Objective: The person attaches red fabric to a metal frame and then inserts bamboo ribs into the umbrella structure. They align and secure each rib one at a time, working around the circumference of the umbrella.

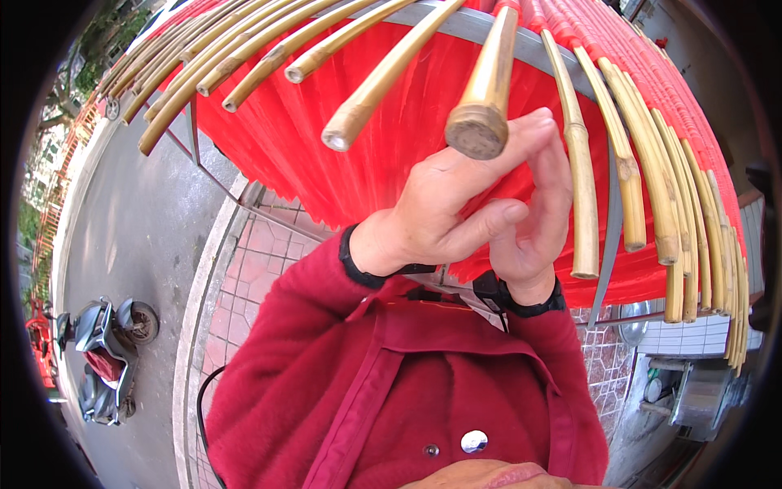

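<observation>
Both my hands are raised together in the middle, under the butt of a thick bamboo pole (477,126). My left hand (444,191) is open with fingers stretched up to the right, its back partly behind the pole's end; whether it touches the pole I cannot tell. My right hand (538,216) is open and slightly cupped, facing the left, with the fingertips of both hands close together. Nothing shows between them. Many thinner bamboo poles (395,73) fan out on both sides, butt ends toward me. Red sheeting (305,122) hangs in folds below them.
A grey metal rail (423,16) runs under the poles, with a grey bar (611,236) on the right. Ridged pink-red wrapping (643,65) covers the poles' far parts. A scooter (106,359) stands on the road at left, beyond the kerb (191,359) and pink paving (252,269).
</observation>
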`<control>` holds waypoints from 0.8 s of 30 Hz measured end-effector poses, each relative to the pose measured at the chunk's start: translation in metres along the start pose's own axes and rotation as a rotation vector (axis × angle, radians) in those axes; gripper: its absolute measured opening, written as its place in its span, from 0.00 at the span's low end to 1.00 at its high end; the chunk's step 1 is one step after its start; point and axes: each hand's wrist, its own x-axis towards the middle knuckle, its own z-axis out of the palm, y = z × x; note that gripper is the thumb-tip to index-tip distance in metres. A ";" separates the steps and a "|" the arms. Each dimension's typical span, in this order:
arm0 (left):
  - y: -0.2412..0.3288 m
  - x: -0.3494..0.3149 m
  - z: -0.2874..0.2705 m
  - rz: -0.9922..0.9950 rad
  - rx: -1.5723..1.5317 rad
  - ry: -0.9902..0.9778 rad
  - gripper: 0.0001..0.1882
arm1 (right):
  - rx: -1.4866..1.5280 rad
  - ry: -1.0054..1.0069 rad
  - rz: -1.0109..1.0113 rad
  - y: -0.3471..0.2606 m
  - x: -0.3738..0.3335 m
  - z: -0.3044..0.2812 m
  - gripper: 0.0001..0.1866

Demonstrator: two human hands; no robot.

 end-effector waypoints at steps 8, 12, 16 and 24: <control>-0.007 -0.015 0.032 -0.391 -0.159 0.194 0.20 | -0.030 -0.081 0.188 0.004 -0.013 -0.036 0.06; -0.015 -0.027 0.039 -0.410 -0.195 0.161 0.06 | -0.058 -0.085 0.308 0.000 -0.029 -0.049 0.07; -0.025 -0.036 0.037 -0.492 -0.198 0.018 0.11 | -0.060 0.035 0.397 -0.007 -0.046 -0.037 0.08; -0.031 -0.053 0.031 -0.602 -0.338 -0.031 0.14 | -0.175 0.221 0.609 -0.041 -0.081 -0.016 0.12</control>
